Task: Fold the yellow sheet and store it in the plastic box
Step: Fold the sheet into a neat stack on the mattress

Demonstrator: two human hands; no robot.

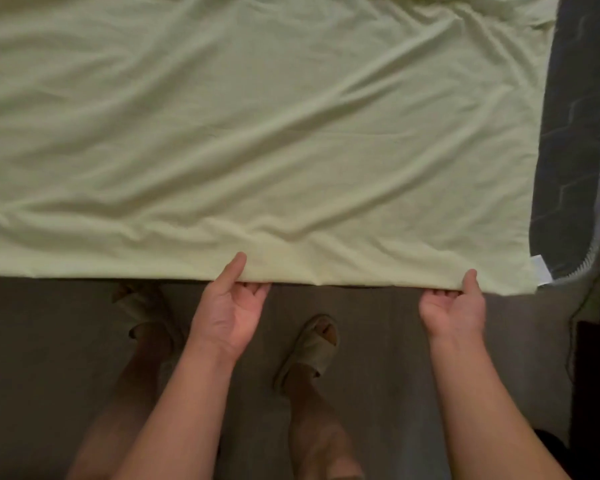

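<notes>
The pale yellow sheet (257, 133) lies spread and wrinkled over the bed, filling the upper part of the head view. Its near edge runs straight across the frame. My left hand (229, 306) pinches that edge near the middle, thumb on top and fingers curled underneath. My right hand (454, 303) grips the same edge close to the sheet's right corner, thumb on top too. A small white tag (541, 270) shows at that corner. No plastic box is in view.
A dark grey mattress (568, 150) with a zipper edge shows bare to the right of the sheet. Below the bed is dim brown floor (49, 341), with my two feet in beige sandals (312, 344). A dark cable (574, 327) runs down at the right.
</notes>
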